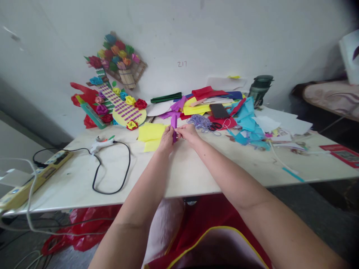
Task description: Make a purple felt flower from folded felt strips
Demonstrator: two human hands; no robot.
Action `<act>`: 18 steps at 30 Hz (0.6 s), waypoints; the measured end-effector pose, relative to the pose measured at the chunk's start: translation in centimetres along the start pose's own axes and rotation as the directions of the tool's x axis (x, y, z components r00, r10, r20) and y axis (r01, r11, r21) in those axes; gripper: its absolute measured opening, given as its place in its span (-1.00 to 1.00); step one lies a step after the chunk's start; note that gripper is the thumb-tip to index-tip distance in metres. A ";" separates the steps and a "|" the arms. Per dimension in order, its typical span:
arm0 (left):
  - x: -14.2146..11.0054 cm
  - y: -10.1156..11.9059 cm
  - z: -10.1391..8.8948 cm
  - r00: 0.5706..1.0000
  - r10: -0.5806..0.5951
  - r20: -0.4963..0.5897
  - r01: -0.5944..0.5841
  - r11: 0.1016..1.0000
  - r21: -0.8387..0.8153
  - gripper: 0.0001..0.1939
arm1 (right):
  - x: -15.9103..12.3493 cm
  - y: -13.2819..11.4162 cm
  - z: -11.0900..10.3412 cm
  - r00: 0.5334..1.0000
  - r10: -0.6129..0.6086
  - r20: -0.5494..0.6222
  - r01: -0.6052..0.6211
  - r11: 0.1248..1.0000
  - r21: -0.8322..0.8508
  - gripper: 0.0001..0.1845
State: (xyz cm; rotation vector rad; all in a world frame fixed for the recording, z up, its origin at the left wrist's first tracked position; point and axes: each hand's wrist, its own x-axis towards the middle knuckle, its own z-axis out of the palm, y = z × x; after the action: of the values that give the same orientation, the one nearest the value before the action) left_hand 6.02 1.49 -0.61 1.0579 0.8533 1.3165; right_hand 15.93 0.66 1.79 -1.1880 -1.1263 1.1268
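Note:
A narrow folded strip of purple crepe paper stands upright between my two hands, above the middle of the table. My left hand is closed on its left side, thumb near the top. From the right, my right hand pinches the same strip with the fingertips. Yellow paper sheets lie on the table just left of my left hand. Behind my right hand are a tangle of lilac yarn and a pair of scissors, partly covered by the yarn.
At left lie a glue gun with a looping black cord and a power strip. A decorated paper guitar leans at the back. Rightward are a phone, blue crepe paper, a dark bottle and white sheets.

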 end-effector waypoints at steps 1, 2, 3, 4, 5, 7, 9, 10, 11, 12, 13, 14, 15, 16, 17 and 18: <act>0.0 -0.1 0.0 1.000 0.004 0.005 -0.004 1.000 -0.001 -0.80 | -0.1 -0.1 0.0 1.000 -0.003 -0.002 0.003 1.000 -0.008 -0.79; 0.0 -0.1 0.0 1.000 0.007 0.009 -0.007 1.000 -0.003 -0.80 | -0.2 -0.2 0.0 1.000 -0.008 -0.005 0.008 1.000 -0.019 -0.79; 0.0 -0.1 0.0 1.000 0.007 0.011 -0.007 1.000 -0.005 -0.81 | -0.2 -0.2 0.0 1.000 -0.014 -0.010 0.014 0.999 -0.030 -0.79; 0.0 0.0 0.0 1.000 0.003 0.015 -0.003 1.000 -0.006 -0.81 | -0.3 -0.3 -0.1 1.000 -0.019 -0.016 0.018 0.999 -0.041 -0.79; -0.1 0.0 0.0 1.000 -0.002 0.017 0.002 1.000 -0.006 -0.81 | -0.3 -0.3 -0.1 0.999 -0.025 -0.021 0.024 0.999 -0.049 -0.79; -0.2 0.2 0.1 1.000 -0.017 0.016 0.017 1.000 -0.011 -0.81 | -0.1 -0.2 -0.2 0.999 -0.030 -0.018 0.029 0.998 -0.047 -0.79; -0.3 0.4 0.2 0.999 -0.028 0.019 0.029 0.999 -0.026 -0.80 | 0.2 0.1 -0.3 1.000 -0.028 0.001 0.028 0.999 -0.037 -0.78; -0.3 0.5 0.2 0.999 -0.032 0.019 0.032 0.999 -0.034 -0.79 | 0.4 0.2 -0.3 1.000 -0.027 0.012 0.027 0.999 -0.034 -0.79; -0.3 0.6 0.2 0.999 -0.035 0.020 0.036 0.999 -0.040 -0.78 | 0.6 0.3 -0.4 0.999 -0.024 0.021 0.025 0.999 -0.033 -0.79; -0.3 0.6 0.2 0.999 -0.036 0.023 0.037 0.998 -0.044 -0.77 | 0.7 0.4 -0.4 0.999 -0.022 0.027 0.023 0.999 -0.032 -0.80; -0.3 0.6 0.1 0.999 -0.034 0.026 0.036 0.998 -0.046 -0.76 | 0.8 0.4 -0.5 0.999 -0.019 0.032 0.020 0.999 -0.031 -0.80; -0.3 0.5 0.1 0.999 -0.031 0.028 0.033 0.998 -0.045 -0.76 | 0.8 0.4 -0.5 0.999 -0.015 0.037 0.016 0.999 -0.030 -0.80; -0.2 0.5 0.1 0.999 -0.026 0.031 0.027 0.999 -0.043 -0.75 | 0.7 0.3 -0.6 0.999 -0.011 0.042 0.012 0.999 -0.031 -0.81; -0.2 0.4 0.1 0.999 -0.019 0.036 0.020 0.999 -0.042 -0.74 | 0.7 0.3 -0.6 0.999 -0.007 0.046 0.009 0.999 -0.035 -0.80; -0.2 0.4 0.1 0.999 -0.013 0.039 0.015 0.999 -0.041 -0.73 | 0.6 0.2 -0.6 0.999 -0.005 0.048 0.007 0.999 -0.042 -0.80; -0.2 0.3 0.1 0.999 -0.009 0.040 0.011 0.999 -0.040 -0.73 | 0.5 0.1 -0.7 0.999 -0.006 0.050 0.008 0.999 -0.050 -0.80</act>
State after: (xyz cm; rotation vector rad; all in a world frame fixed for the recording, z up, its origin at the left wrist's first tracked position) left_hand 5.98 1.31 -0.28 1.0440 0.7988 1.2953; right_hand 16.63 1.09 1.67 -1.2001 -1.2019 1.1337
